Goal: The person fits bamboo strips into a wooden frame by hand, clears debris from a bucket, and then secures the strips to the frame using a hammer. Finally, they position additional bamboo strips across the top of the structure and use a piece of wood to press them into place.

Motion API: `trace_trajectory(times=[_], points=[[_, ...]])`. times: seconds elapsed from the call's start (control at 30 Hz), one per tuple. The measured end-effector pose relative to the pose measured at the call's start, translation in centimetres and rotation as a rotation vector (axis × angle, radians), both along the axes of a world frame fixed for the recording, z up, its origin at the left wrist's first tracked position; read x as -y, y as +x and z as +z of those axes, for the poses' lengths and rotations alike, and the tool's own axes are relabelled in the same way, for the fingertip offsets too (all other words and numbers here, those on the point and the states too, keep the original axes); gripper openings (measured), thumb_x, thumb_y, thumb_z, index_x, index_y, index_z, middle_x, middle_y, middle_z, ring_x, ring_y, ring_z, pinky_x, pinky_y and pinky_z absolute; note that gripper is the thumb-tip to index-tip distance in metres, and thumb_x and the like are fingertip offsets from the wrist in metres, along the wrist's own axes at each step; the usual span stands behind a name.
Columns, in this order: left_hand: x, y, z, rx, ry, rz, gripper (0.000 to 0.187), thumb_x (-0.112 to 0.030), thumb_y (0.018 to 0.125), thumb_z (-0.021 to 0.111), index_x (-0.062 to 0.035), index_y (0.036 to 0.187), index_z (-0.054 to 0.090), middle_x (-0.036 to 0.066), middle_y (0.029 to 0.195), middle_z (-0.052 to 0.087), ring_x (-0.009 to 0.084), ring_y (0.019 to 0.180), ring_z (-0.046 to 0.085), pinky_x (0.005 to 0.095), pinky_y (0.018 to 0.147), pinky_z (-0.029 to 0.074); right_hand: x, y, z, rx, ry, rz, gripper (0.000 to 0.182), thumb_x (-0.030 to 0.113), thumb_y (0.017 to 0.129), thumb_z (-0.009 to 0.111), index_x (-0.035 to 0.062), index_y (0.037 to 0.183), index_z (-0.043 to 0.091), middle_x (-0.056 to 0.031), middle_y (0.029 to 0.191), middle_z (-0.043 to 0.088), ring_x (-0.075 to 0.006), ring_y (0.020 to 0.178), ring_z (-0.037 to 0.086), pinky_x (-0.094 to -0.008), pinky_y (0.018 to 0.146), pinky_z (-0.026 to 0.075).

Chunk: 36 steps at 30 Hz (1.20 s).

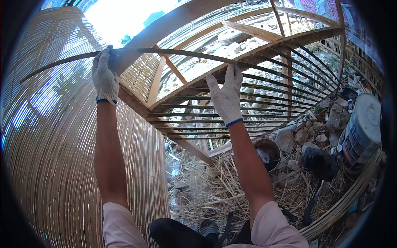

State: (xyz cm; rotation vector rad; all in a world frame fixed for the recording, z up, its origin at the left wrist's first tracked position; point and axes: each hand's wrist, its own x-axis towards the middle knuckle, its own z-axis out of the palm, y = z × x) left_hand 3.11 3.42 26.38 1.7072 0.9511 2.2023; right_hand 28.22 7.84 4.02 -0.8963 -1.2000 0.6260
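Bamboo slats (pixel 186 121) already line the wooden frame (pixel 310 39); 1 long strip (pixel 165 51), gripped by the gloved left hand (pixel 106 78), arches over it, left end apparently unfastened, as the gloved right hand (pixel 227 99) touches it, thumb spread.

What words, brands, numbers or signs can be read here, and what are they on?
No text can be read with certainty.
White bucket at the right: its coloured label has print, too small and blurred to read.
Patterned sheet at top right: no letters can be made out.
Gloves: no writing visible.
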Motion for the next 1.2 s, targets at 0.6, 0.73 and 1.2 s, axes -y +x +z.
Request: trace_trajectory(times=[0.6, 0.73, 1.2], points=[[0.1, -0.9, 0.2, -0.071, -0.104, 0.146, 0.019, -0.018, 0.103, 0.069, -0.0057, 0.117, 0.067, 0.007, 0.118, 0.073, 0.0159, 0.1, 0.071, 0.0293, 0.088, 0.061, -0.3, -0.4, -0.5, -0.003, -0.015, -0.028, 0.092, 0.037, 0.096, 0.07, -0.0093, 0.16, 0.023, -0.0353, 0.16, 0.018, -0.049, 0.15, 0.023, -0.051, 0.123, 0.03], [0.4, -0.7, -0.3, -0.051, -0.105, 0.069, 0.025, -0.016, 0.104, 0.066, -0.0014, 0.123, 0.066, 0.012, 0.126, 0.068, 0.0205, 0.111, 0.069, 0.033, 0.1, 0.058, -0.4, -0.4, -0.6, 0.001, 0.007, -0.045, 0.093, 0.039, 0.095, 0.07, -0.0094, 0.16, 0.024, -0.0355, 0.16, 0.02, -0.0499, 0.148, 0.027, -0.0528, 0.122, 0.031], [-1.4, -5.0, 0.3, -0.118, -0.101, 0.013, 0.037, -0.021, 0.105, 0.065, 0.0009, 0.135, 0.062, 0.014, 0.131, 0.065, 0.0257, 0.122, 0.065, 0.0351, 0.106, 0.055, -0.3, -0.1, -0.5, 0.019, -0.04, 0.006, 0.096, 0.034, 0.095, 0.07, -0.0106, 0.161, 0.017, -0.036, 0.162, 0.014, -0.0514, 0.149, 0.024, -0.0523, 0.123, 0.031]])
